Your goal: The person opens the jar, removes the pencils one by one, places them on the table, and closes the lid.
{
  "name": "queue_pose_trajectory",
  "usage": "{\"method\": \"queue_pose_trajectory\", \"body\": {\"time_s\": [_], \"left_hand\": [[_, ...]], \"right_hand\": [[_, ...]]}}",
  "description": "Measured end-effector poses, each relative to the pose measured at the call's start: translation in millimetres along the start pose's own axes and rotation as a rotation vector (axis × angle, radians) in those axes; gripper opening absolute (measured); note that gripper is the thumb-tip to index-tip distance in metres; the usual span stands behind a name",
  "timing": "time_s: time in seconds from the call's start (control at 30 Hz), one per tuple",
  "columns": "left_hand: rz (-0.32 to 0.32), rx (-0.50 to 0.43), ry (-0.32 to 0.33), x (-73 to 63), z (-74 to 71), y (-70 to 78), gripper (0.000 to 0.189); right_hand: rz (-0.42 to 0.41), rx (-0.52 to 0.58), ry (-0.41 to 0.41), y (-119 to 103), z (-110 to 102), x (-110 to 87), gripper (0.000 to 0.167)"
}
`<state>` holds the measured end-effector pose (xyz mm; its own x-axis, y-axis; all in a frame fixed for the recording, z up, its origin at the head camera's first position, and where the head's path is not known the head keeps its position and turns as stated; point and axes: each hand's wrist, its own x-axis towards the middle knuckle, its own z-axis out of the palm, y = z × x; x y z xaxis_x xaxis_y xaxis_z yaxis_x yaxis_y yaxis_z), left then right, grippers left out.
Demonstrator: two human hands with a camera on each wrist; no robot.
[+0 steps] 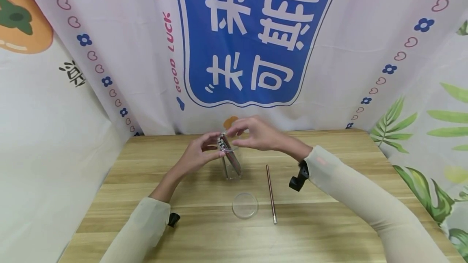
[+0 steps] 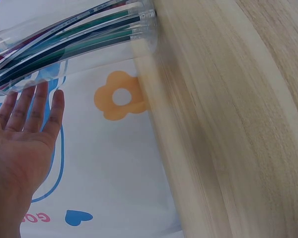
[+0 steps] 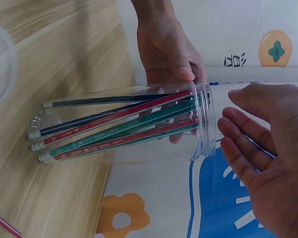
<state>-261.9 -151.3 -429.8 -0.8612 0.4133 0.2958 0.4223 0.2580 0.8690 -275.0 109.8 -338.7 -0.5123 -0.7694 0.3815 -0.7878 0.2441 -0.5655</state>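
A clear jar (image 1: 237, 173) stands at the back of the table with several pencils (image 3: 124, 124) leaning in it, red, green and dark ones. My left hand (image 1: 198, 152) holds the jar near its mouth, the thumb in front and the fingers behind the wall in the right wrist view. Beside the jar's open mouth is my right hand (image 1: 256, 134), its fingers loosely bent and nothing between them. In the left wrist view, the left fingers (image 2: 37, 111) show along the jar's side.
A single dark red pencil (image 1: 271, 194) lies on the wooden table (image 1: 321, 222), right of the jar. Closer to me is a round clear lid (image 1: 245, 205), lying flat. A printed cloth (image 1: 153, 72) hangs right behind the table's back edge.
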Motion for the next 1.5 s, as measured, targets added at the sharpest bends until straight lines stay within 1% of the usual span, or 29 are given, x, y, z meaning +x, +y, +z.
{"method": "queue_pose_trajectory", "body": {"time_s": [0.13,0.4,0.6,0.8,1.07,1.33,1.5], "left_hand": [[-0.002,-0.008,-0.002,-0.2,-0.2,-0.1,0.063],[-0.002,-0.007,-0.002,-1.0,-0.5,-1.8,0.063],[0.003,-0.003,0.001,-0.2,-0.4,-2.2,0.062],[0.008,-0.006,-0.003,0.1,0.3,-2.1,0.063],[0.018,-0.010,-0.001,0.3,0.4,-3.5,0.061],[0.030,-0.004,0.004,0.8,0.5,-3.6,0.062],[0.020,-0.004,0.010,-0.7,2.1,-3.5,0.063]], "right_hand": [[-0.008,0.012,-0.031,-1,0,5.9,0.022],[-0.010,-0.049,-0.142,-3,-1,17.8,0.018],[0.010,-0.078,-0.219,-2,-2,24.6,0.016],[0.039,-0.068,-0.276,0,-2,28.7,0.015],[0.048,-0.070,-0.303,0,-2,33.4,0.012],[0.060,-0.062,-0.306,1,0,35.4,0.012],[0.047,-0.067,-0.289,4,3,34.4,0.011]]}}
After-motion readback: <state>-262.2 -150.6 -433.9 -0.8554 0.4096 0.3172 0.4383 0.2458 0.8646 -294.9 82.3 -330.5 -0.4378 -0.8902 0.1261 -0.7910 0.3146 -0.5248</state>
